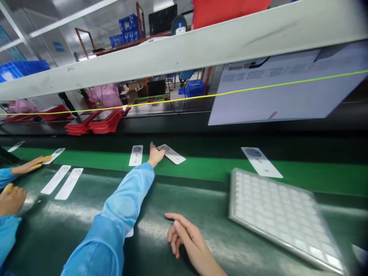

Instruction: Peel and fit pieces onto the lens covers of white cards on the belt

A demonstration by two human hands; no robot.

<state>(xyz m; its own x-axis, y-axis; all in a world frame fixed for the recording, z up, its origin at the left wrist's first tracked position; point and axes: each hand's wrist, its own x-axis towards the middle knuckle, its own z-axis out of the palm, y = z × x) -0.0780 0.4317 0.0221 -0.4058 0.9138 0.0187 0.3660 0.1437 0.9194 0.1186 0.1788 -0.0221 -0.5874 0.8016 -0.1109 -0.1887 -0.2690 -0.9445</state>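
Left hand (156, 155) is sitting over the green strip (204, 168), thumb and forefinger spreading apart; its thumb is overlapping the left end of a white card (175, 156). Firm contact: cannot tell. The card is lying flat on the strip, immediately right of this hand, its long axis slanting from far left to near right. A second card (136, 155) is lying on the hand's other side, apart from it. Right hand (188, 235) is hovering above the worktop (161, 199), farther from the card, fingers loosely curling, gripping nothing.
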